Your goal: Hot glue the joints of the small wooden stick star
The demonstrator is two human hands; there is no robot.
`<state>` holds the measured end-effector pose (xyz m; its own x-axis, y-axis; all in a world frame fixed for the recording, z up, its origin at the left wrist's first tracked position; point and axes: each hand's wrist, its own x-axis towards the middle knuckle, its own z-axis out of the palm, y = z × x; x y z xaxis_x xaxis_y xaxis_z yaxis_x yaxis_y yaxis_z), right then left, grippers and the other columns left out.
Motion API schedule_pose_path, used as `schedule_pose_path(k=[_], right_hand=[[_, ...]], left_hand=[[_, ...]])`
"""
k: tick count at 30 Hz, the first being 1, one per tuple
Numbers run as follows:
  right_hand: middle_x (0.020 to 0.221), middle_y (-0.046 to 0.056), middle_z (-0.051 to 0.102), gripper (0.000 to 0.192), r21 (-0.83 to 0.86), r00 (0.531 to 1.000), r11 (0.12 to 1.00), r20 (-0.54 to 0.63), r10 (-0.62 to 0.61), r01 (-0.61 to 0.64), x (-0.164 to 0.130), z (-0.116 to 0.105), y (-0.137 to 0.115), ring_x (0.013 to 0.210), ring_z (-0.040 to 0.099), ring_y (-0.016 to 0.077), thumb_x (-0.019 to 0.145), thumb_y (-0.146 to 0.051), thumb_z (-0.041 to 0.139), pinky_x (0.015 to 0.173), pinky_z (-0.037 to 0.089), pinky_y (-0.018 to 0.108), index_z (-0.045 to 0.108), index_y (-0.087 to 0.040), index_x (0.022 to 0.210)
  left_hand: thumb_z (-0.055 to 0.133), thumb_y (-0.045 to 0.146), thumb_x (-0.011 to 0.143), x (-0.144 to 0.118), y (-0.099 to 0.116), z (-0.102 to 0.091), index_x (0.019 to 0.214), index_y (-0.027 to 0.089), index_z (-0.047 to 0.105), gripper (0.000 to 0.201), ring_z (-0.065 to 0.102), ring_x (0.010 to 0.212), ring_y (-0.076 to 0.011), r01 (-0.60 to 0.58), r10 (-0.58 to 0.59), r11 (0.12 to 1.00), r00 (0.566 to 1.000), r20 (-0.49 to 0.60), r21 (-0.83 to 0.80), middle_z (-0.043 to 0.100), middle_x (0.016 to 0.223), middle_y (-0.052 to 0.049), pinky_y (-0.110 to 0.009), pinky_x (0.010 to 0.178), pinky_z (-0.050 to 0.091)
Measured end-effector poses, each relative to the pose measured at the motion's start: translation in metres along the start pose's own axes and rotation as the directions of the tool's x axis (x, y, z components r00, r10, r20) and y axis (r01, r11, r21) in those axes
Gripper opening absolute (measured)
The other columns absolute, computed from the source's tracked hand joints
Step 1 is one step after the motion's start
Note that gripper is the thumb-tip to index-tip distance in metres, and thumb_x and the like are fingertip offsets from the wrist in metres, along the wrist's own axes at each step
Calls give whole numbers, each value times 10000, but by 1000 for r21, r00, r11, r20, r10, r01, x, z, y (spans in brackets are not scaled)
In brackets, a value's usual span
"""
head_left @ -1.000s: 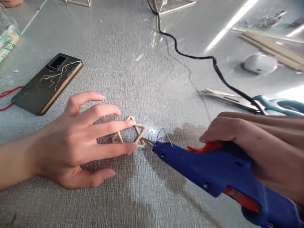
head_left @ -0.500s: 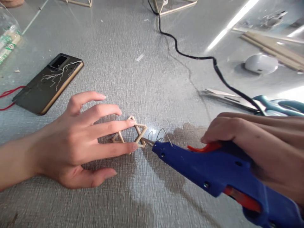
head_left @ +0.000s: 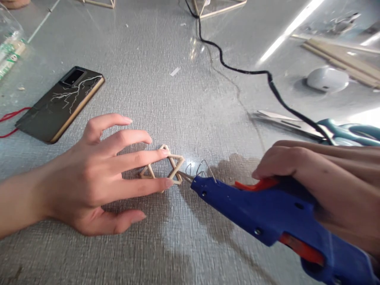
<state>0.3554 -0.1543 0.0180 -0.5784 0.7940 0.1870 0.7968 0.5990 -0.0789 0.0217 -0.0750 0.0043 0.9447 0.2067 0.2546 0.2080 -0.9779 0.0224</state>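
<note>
Under two fingertips of my left hand lies a small star-shaped frame of thin wooden sticks, pressed against the table. The fingers of that hand are spread, and its thumb rests apart from the star. My right hand grips a blue hot glue gun with an orange trigger. The gun's metal nozzle meets the right side of the star, at a stick. A bent wire stand sticks up from the gun's front. Part of the star is hidden beneath my left fingers.
A dark phone with a red cord lies at left. Teal-handled scissors, a white earbud case and wooden strips are at right. A black cable crosses the grey table. Wooden stick frames stand at the back.
Almost nothing differs. The glue gun and my right hand have shifted very slightly, while the nozzle stays at the star. My left hand holds still.
</note>
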Motion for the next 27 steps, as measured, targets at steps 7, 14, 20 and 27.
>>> schedule_pose_path(k=[7,14,20,27], right_hand=[[700,7,552,54,12,1000,1000,13,-12,12,1,-1,-1,502,510,160,1007,-239,476,489,401,317,488,-255,957],[691,-1,544,64,28,1000,1000,-2,-3,3,1,0,0,503,506,140,1000,-220,483,491,393,299,490,-252,945],[695,-3,542,79,6,1000,1000,0,-12,12,2,-1,1,516,500,150,1027,-264,490,480,389,310,493,-256,948],[675,-29,519,109,-31,998,999,-58,-23,21,-2,6,6,507,483,130,1050,-280,480,477,375,324,477,-267,942]], left_hand=[[526,484,939,0,0,0,1290,333,667,407,608,1260,-293,-5,4,1000,1000,-9,-14,634,1419,14,-573,1255,198],[518,488,938,-1,1,0,1294,348,670,412,587,1274,-271,13,-13,1000,1000,-12,-20,622,1439,50,-549,1270,187],[543,455,939,-1,3,0,1331,340,657,425,553,1301,-259,24,-24,999,1000,-8,-33,601,1458,36,-541,1237,198],[418,535,995,-1,2,1,1335,379,621,426,531,1313,-248,10,-10,999,1000,12,37,550,1481,78,-539,1237,198]])
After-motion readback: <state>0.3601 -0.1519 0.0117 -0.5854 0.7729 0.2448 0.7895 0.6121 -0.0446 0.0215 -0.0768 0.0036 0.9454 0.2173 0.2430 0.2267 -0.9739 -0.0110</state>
